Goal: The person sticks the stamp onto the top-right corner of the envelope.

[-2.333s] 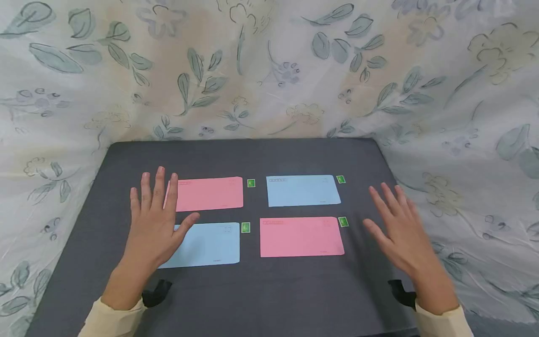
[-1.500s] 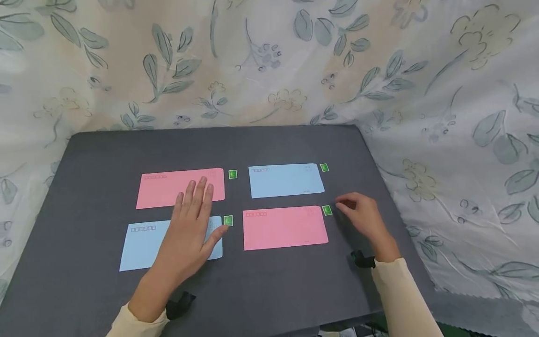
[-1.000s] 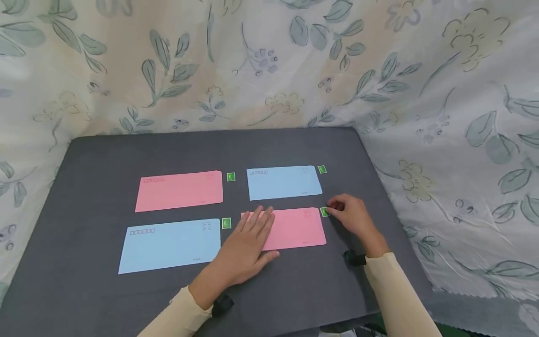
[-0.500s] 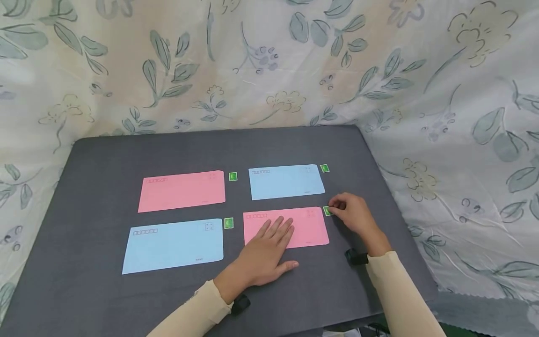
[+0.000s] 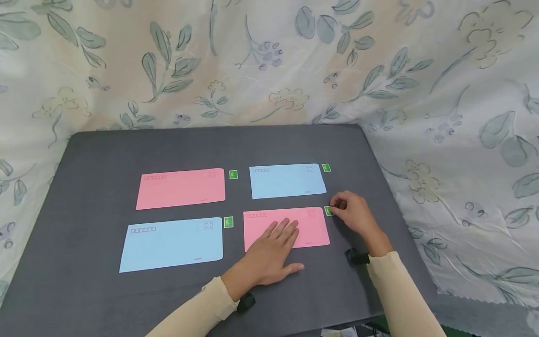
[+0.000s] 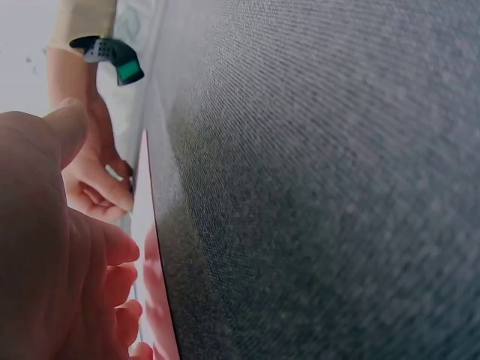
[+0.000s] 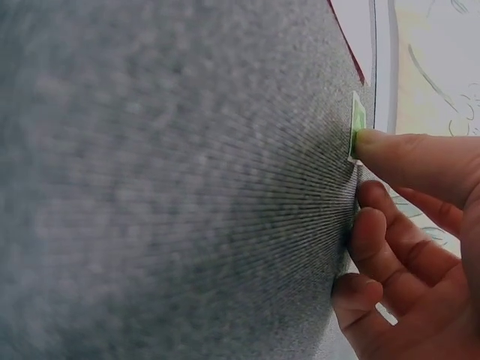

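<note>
My left hand (image 5: 267, 255) lies with straight fingers over the lower part of the near right pink envelope (image 5: 313, 224), which it partly covers. In the left wrist view the fingertips come down close to that pink sheet. At the envelope's upper right corner my right hand (image 5: 355, 213) pinches a small green stamp (image 5: 328, 211) with a pale border. The right wrist view shows the thumb pressed on the stamp (image 7: 356, 127), its edge standing up from the dark cloth; the other fingers are curled beneath. The index fingertip is hidden behind it.
A pink envelope (image 5: 181, 189) and a blue one (image 5: 287, 181) lie in the back row, another blue envelope (image 5: 172, 245) at the near left. Each has a green stamp beside its right edge. A dark grey cloth covers the table (image 5: 84, 210); a floral curtain (image 5: 261, 61) hangs behind.
From above the left envelopes, my left hand has moved right onto the near pink one. My right hand has come in from the right, and its fingers have closed on the stamp.
</note>
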### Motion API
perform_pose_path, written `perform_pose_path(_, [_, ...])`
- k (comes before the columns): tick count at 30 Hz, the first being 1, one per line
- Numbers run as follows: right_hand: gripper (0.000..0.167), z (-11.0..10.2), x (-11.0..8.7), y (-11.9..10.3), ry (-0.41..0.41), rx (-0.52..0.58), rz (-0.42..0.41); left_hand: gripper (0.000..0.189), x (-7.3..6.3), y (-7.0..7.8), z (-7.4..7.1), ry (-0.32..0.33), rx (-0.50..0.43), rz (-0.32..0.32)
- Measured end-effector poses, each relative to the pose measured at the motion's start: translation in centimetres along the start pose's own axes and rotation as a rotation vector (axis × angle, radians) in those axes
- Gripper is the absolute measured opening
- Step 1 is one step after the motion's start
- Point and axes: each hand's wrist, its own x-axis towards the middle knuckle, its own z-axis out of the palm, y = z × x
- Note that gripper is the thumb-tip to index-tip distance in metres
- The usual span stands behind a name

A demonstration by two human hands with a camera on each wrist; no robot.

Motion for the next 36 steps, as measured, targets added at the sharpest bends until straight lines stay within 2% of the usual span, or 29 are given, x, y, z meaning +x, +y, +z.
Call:
perform_pose_path(6, [0.011,-0.2,0.1,-0.2,-0.006,0.024,0.008,0.092,0.1,-0.1,0.1,-0.010,-0.006,-0.005])
perform_pose_path(13, [0.014,-0.5,0.4,-0.1,-0.034,0.044,-0.013,0.092,0.0,-0.2,0.2,0.010,-0.008,0.002])
perform_pose_path(25, [0.008,-0.8,0.7,0.3,-0.071,0.047,-0.057,0.092,0.1,-0.4,0.3,-0.007,-0.007,-0.008])
perform_pose_path(29, [0.007,-1.0,1.1,0.5,-0.113,0.066,-0.057,0.093,0.1,-0.4,0.3,-0.009,-0.005,-0.010])
perform_pose_path(36, [0.008,-2.5,2.2,1.1,-0.255,0.153,-0.089,0.093,0.1,-0.4,0.4,-0.003,-0.011,-0.013])
